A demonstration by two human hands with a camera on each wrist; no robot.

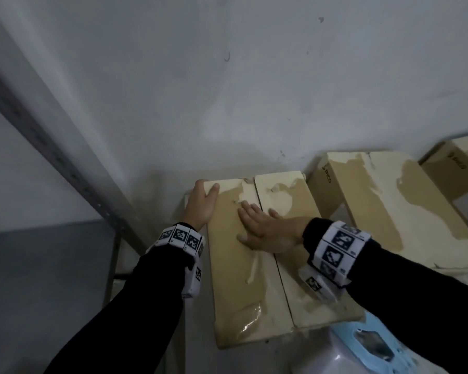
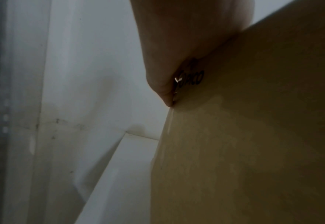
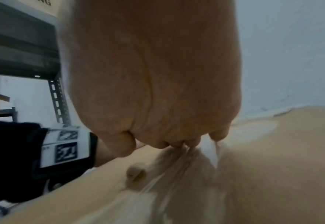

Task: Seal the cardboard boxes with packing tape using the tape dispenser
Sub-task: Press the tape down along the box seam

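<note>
- Plainly, in the head view, the cardboard box [image 1: 257, 255] is seen lying flat on the counter [image 1: 173, 333], its long axis running from the person away toward the wall [image 1: 227, 90], with the centre seam [image 1: 270, 249] between its two top flaps along that same axis.
- The right hand [image 1: 265, 233] is laid flat across the seam at mid-length, fingers straight and spread, pressing the flaps down; nothing is grasped by it.
- The left hand [image 1: 201, 203] is wrapped over the box's far left corner, thumb on the top face, so that grip is closed on the box.
- A pale blue and white object [image 1: 368, 349] is cut off at the lower edge, just right of the box's near end and nearer the right hand; it is judged to be possibly the tape dispenser, yet this cannot be confirmed.
- Two further boxes [image 1: 389, 206] are lying to the right, apart from both hands.
- From the left wrist view, only the heel of the left hand [image 2: 176, 45] against the box's side wall [image 2: 253, 136] is shown; the fingers are hidden behind the palm, and the printed lettering is partly covered.
- From the right wrist view, the right hand [image 3: 153, 75] fills the frame, its fingertips [image 3: 176, 143] touching the box top [image 3: 272, 166]; glossy streaks beneath them may be tape, though blur prevents any certainty.
- Whether the seam is already taped along its length cannot be told.
</note>
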